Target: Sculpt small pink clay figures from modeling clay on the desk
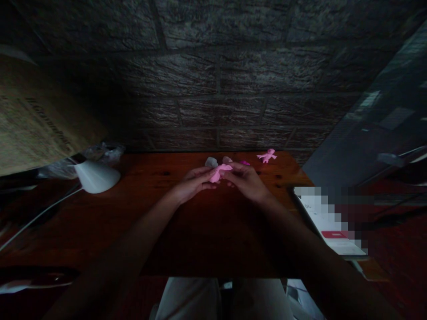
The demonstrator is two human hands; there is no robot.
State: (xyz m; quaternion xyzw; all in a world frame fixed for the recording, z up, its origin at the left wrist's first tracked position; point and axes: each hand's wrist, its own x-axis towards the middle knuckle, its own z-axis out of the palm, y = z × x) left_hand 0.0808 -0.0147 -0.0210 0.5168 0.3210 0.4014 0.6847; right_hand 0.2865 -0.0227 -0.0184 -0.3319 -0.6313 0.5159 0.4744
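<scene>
Grey block wall (193, 71) filled the upper frame. Below it, the brown wooden desk (143, 178) ran across the middle, its back edge along the wall. Brown printed paper (36, 115) occupied the upper left. A flat panel with a lit display (328, 222), partly pixelated, lay at the desk's right end. White cone-shaped object (96, 178) stood at centre left, crumpled clear plastic (103, 153) just behind it.

Left hand (193, 184) and right hand (248, 180) met near frame centre. Grip, both hands: narrow, fingers closed on opposite sides of one pink piece (220, 173), held between them.

Pink figure (267, 155), arms spread, stood right of the hands, near the wall. Whitish lump (211, 162) and pale pink lump (227, 159) sat just beyond the held piece; magenta bit (245, 163) showed behind the right hand, partly hidden.
</scene>
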